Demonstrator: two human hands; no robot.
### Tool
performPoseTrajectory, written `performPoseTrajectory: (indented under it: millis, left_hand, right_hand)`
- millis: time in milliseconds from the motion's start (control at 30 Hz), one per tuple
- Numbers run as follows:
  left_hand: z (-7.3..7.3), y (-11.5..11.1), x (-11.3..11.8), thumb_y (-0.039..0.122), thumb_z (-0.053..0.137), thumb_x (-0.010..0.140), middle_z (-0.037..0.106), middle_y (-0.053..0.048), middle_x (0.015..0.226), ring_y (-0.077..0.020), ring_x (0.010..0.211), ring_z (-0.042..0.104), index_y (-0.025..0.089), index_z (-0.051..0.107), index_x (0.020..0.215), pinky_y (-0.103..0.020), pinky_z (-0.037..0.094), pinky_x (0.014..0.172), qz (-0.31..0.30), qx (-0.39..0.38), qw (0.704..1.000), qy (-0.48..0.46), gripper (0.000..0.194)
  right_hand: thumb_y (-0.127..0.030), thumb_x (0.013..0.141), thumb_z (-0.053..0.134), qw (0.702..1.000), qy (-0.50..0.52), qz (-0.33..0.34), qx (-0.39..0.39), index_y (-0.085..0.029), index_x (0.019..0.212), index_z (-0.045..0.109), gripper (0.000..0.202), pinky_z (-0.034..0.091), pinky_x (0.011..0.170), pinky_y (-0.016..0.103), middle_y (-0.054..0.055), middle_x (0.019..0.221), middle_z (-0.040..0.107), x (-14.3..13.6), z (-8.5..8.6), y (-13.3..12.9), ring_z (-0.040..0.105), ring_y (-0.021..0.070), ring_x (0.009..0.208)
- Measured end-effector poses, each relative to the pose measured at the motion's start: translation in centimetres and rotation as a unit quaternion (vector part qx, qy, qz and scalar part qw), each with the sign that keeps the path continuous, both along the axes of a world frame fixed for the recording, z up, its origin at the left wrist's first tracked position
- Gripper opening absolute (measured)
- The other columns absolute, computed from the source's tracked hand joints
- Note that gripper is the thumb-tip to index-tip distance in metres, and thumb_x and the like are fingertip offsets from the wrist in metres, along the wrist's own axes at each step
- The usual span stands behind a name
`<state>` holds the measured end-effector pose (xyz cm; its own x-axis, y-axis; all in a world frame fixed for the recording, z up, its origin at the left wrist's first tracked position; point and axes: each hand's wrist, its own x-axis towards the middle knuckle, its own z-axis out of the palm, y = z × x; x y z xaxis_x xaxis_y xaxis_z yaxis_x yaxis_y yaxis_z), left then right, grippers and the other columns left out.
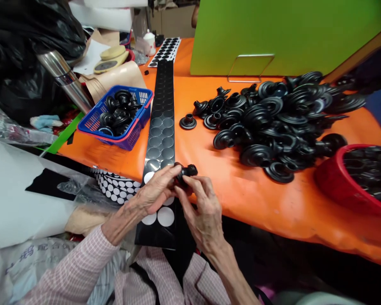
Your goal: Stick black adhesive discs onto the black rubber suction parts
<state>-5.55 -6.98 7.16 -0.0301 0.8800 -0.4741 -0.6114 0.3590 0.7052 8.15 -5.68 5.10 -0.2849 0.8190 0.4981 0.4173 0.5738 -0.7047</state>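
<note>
Both hands meet around a small black flanged part (188,170) near the table's front edge. My left hand (157,188) grips it from the left, and the fingers of my right hand (201,203) press on it from the right and below. Beneath them runs a long strip of black round stickers (160,127), with white circles (165,216) showing at its near end. A single black part (188,121) stands on the orange table right of the strip. Farther right lies a large pile of black parts (273,123).
A blue basket (135,131) of black parts sits left of the strip. At the right edge is a red tub (333,178) of small black pieces. A green board (288,38) stands behind the pile. A steel thermos (65,80) leans at the left.
</note>
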Motion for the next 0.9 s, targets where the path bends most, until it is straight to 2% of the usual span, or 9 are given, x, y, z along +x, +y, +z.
performPoseTrajectory:
  millis: [100,167,233,300,400,567,700,800,900]
  left_hand:
    - [-0.1,0.0,-0.1,0.027,0.061,0.081,0.066,-0.006,0.080,-0.0170,0.073,0.064,0.010,0.063,0.084,-0.037,0.055,0.074,0.024,-0.013,0.999,-0.022,0.017]
    - [-0.1,-0.2,-0.1,0.027,0.060,0.082,0.067,-0.008,0.083,-0.0194,0.077,0.065,0.011,0.063,0.085,-0.041,0.055,0.077,0.012,0.007,1.000,0.002,0.017]
    - [-0.1,-0.4,0.1,0.030,0.062,0.082,0.068,-0.009,0.090,-0.0210,0.084,0.065,0.012,0.064,0.090,-0.041,0.054,0.080,-0.012,0.037,0.999,0.027,0.019]
    - [0.0,-0.6,0.3,0.034,0.063,0.082,0.068,-0.009,0.095,-0.0227,0.093,0.064,0.013,0.064,0.096,-0.040,0.053,0.084,-0.029,0.059,0.997,0.041,0.025]
    - [0.3,-0.7,0.3,0.038,0.066,0.081,0.068,-0.010,0.100,-0.0237,0.100,0.062,0.014,0.064,0.101,-0.039,0.051,0.087,-0.040,0.067,0.996,0.053,0.032]
    - [0.4,-0.7,0.0,0.036,0.062,0.084,0.067,-0.010,0.105,-0.0224,0.100,0.062,0.016,0.065,0.104,-0.035,0.051,0.085,-0.058,0.078,0.995,0.038,0.029]
    - [0.1,-0.7,-0.1,0.036,0.065,0.082,0.069,-0.010,0.101,-0.0217,0.098,0.063,0.014,0.066,0.098,-0.033,0.051,0.083,-0.052,0.072,0.996,0.027,0.027]
    - [-0.2,-0.8,-0.3,0.037,0.065,0.083,0.069,-0.010,0.100,-0.0211,0.094,0.064,0.014,0.066,0.098,-0.033,0.051,0.081,-0.063,0.068,0.996,0.018,0.028]
    - [-0.1,-0.7,-0.5,0.038,0.064,0.083,0.068,-0.011,0.099,-0.0209,0.089,0.065,0.012,0.064,0.099,-0.033,0.050,0.079,-0.085,0.075,0.993,0.023,0.030]
  right_hand:
    - [-0.021,0.091,0.053,1.000,-0.005,0.025,-0.019,-0.027,0.132,0.047,0.042,0.055,0.079,0.038,0.008,0.114,0.053,0.9,0.2,0.9,0.060,0.0184,0.095]
    - [-0.021,0.092,0.050,0.997,-0.021,0.069,-0.020,-0.029,0.135,0.044,0.044,0.054,0.081,0.040,0.009,0.119,0.054,1.3,0.0,1.8,0.058,0.0206,0.103]
    - [-0.023,0.094,0.048,0.994,-0.038,0.107,-0.009,-0.026,0.126,0.051,0.033,0.054,0.080,0.039,0.008,0.109,0.061,1.4,-0.3,2.5,0.059,0.0209,0.100]
    - [-0.031,0.094,0.051,0.995,-0.053,0.083,0.003,-0.021,0.104,0.060,0.017,0.052,0.072,0.036,0.006,0.087,0.063,1.1,-0.5,2.8,0.060,0.0198,0.083]
    - [-0.048,0.089,0.056,0.997,-0.070,0.014,-0.016,-0.020,0.078,0.056,0.031,0.047,0.060,0.032,0.000,0.065,0.054,0.7,-0.4,2.6,0.053,0.0165,0.062]
    - [-0.049,0.093,0.049,0.992,-0.036,0.091,-0.074,-0.021,0.112,0.055,0.034,0.050,0.068,0.032,0.006,0.096,0.062,0.6,0.7,2.4,0.059,0.0156,0.075]
    - [-0.052,0.088,0.053,0.997,-0.052,0.025,-0.050,-0.020,0.079,0.058,0.034,0.048,0.072,0.037,0.003,0.075,0.058,0.5,0.8,2.6,0.055,0.0177,0.071]
    - [-0.058,0.083,0.057,0.985,0.000,0.053,-0.164,-0.021,0.100,0.061,0.041,0.052,0.072,0.037,0.006,0.093,0.063,0.8,0.9,2.6,0.059,0.0165,0.073]
    - [-0.055,0.086,0.053,0.944,0.088,0.088,-0.306,-0.022,0.116,0.058,0.045,0.054,0.075,0.036,0.009,0.112,0.064,1.1,1.1,2.7,0.064,0.0169,0.083]
